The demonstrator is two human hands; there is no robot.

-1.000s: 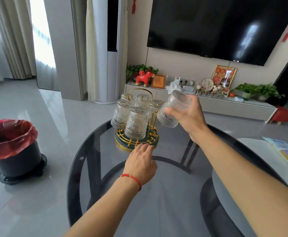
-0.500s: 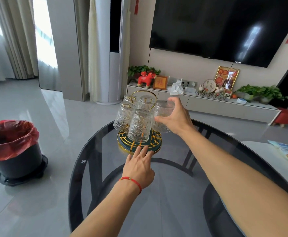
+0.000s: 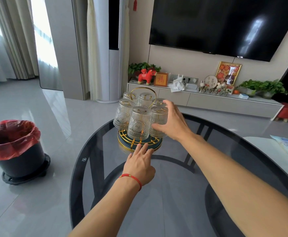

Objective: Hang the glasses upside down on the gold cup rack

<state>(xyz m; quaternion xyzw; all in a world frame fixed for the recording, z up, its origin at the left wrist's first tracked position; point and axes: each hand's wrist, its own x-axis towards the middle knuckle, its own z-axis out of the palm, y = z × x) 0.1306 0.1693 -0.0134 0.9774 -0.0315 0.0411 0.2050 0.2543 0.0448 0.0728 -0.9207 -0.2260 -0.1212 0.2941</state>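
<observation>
Glasses hang upside down on the gold cup rack, which stands at the far edge of the round glass counter. I see my right hand with fingers spread apart around the rightmost glass, touching its side. My left hand lies flat and apart, fingertips at the rack's near rim.

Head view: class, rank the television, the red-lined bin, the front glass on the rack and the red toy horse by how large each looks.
1. television
2. red-lined bin
3. front glass
4. red toy horse

The horse stands much farther away, so its true size against the glass is unsure.
</observation>
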